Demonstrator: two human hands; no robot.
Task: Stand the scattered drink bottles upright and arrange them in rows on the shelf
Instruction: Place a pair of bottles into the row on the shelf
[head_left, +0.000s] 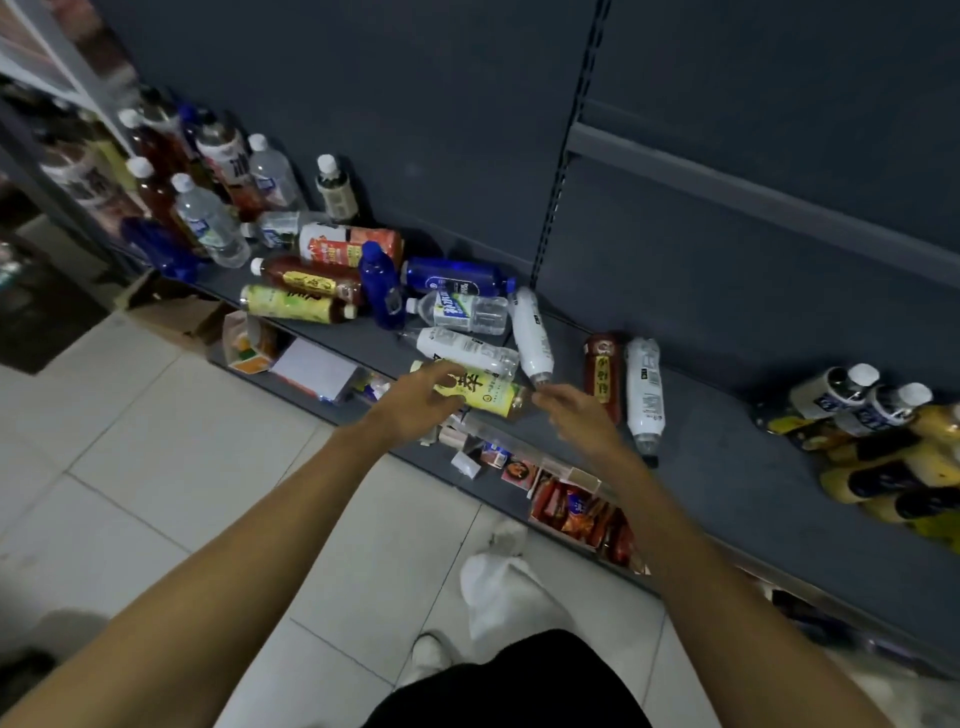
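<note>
The left hand has its fingers curled over the neck end of a yellow-labelled plastic tea bottle lying on its side at the front edge of the dark grey metal shelf. The right hand is loosely open, fingertips at the bottle's base, grip unclear. Just behind lies a white-labelled clear bottle. Lower down, an open carton holds red snack packets. Bare shelf opens to the right.

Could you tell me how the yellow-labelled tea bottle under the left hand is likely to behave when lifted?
The yellow-labelled tea bottle lies on its side near the shelf edge, so it could roll off if nudged. It looks full, so probably heavyish. The left hand covers one end, so it may tilt.
</note>
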